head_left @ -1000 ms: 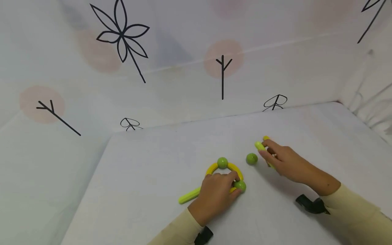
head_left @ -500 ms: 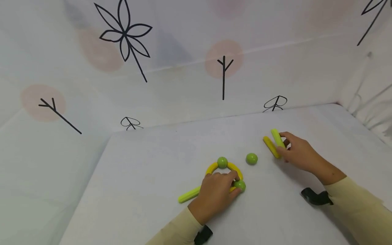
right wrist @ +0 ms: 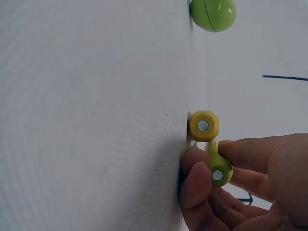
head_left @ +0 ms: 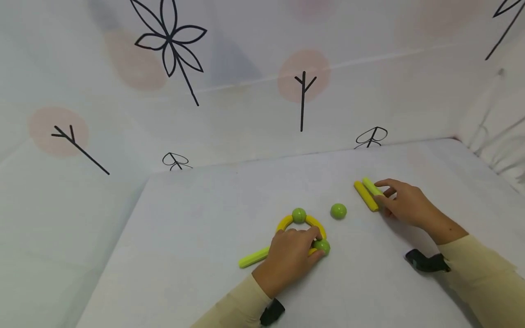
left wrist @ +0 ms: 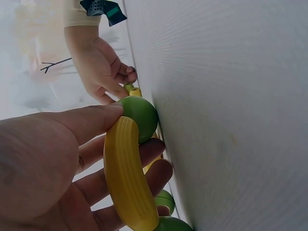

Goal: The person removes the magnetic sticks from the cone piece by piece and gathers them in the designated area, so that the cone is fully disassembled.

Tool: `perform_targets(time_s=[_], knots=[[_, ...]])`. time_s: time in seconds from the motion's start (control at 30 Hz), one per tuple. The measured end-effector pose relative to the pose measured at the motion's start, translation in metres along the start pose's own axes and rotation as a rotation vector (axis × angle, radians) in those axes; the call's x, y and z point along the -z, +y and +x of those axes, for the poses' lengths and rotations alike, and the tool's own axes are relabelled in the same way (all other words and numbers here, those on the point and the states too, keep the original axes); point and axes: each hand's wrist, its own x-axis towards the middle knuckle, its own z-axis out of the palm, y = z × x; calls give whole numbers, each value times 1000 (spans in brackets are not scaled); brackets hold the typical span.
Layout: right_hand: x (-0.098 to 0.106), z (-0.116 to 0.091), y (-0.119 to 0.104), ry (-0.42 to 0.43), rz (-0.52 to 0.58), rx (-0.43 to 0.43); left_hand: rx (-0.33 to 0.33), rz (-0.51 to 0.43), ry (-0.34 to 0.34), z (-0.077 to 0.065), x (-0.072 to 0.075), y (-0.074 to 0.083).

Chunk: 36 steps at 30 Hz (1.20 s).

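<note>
- Lime stick (head_left: 252, 258), left hand's (head_left: 290, 255) 9 o'clock; a nudge could skew it;
- left hand, gripping the ring (head_left: 284, 223) by its 4-o'clock ball (head_left: 323, 246); over-squeezing could pull it apart;
- loose ball (head_left: 338, 211), that hand's 2 o'clock; a bump could send it rolling;
- yellow stick (head_left: 366, 196), right hand's (head_left: 406, 205) 9 o'clock; that hand pinches a pale stick (head_left: 371, 186) beside it; a slack pinch could drop it

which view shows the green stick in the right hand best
The head view: the green stick shows lengthwise, partly hidden. The right wrist view shows it end-on; the left wrist view, only a small bit.
</note>
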Motion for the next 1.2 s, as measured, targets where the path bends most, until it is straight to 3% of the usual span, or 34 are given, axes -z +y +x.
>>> perform_targets(time_s=[0.5,0.67,0.8,0.93,1.03,1.2], knots=[[-1,1,-2,-8,-5,26,0,9,-3,1,-1,-2],[1,-2,-8,55,-33,67,-12,34,1,1,-1,-1],[-2,-13,-24,148,-18,159,-30,74,10,1,-3,-1],[-13,-27,-51,169,27,341,-43,127,40,-1,1,0],[-24,-33,-71,118,38,454,-50,157,97,-5,8,0],[-39,-32,-98,-12,-1,530,-35,194,168,-20,22,-6]])
